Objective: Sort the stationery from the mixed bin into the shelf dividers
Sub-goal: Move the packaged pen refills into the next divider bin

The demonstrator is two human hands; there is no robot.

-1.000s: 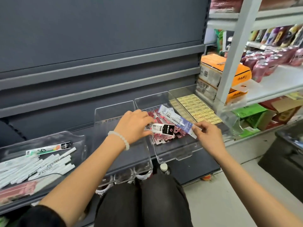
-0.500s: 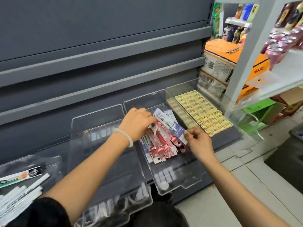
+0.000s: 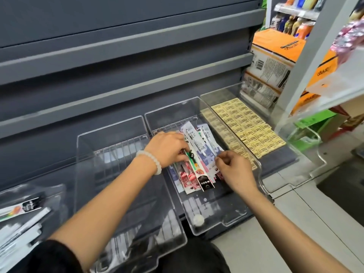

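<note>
Orange and white boxes (image 3: 275, 56) sit stacked at the right, behind a white shelf post (image 3: 307, 62). Bottles (image 3: 291, 22) stand on a far shelf. A green box (image 3: 313, 123) sits low, by the grey floor (image 3: 295, 223).

Both hands, the left hand (image 3: 167, 148) and the right hand (image 3: 234, 170), were down inside a clear tray (image 3: 216, 223) open from above, its walls closing in either side. Packets (image 3: 197, 166) crowded the floor between them. Left of the left hand, another clear tray (image 3: 118, 174) lay open.
</note>
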